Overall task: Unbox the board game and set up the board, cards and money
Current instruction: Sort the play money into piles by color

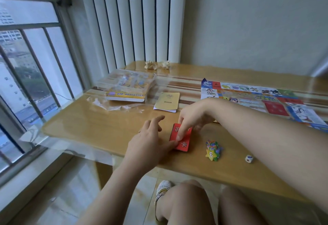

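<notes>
Near the table's [99,128] front edge lies the red deck [182,142], right hand [192,118] pressing 1 fingertip on top, left hand [150,136] open, thumb at its edge. Light, slick cards likely slide; pinch the long sides.

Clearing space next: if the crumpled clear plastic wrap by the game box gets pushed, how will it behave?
The crumpled clear plastic wrap looks thin and floppy, so it would likely buckle rather than slide whole. Probably very light, and may skate on the glossy wooden tabletop.

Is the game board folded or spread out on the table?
Spread out. The game board lies flat on the table, its printed squares facing up; its right end runs out of view.
</notes>
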Demonstrator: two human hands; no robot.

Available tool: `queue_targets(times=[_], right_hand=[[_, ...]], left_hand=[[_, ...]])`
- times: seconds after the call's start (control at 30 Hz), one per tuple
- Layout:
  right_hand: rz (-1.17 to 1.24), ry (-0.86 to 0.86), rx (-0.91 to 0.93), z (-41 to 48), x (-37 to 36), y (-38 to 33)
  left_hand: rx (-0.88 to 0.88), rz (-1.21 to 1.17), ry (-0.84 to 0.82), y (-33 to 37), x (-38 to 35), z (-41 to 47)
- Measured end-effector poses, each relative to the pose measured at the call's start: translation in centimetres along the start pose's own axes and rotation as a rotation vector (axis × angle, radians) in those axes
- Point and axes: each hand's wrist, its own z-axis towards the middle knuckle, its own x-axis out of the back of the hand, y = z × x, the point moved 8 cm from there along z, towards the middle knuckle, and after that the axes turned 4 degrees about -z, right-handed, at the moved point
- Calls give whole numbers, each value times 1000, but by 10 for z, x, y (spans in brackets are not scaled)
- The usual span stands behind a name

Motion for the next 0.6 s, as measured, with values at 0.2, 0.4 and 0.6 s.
queue_targets(times=[0.2,0.4,0.6], right_hand=[[50,41,178,-25,-5,-2],[189,178,445,-86,30,6],[185,307,457,-129,59,48]], left_hand=[[23,-137,-28,-2,-2,4],[175,-1346,-543,43,-27,11],[125,-1501,-900,133,-53,17]])
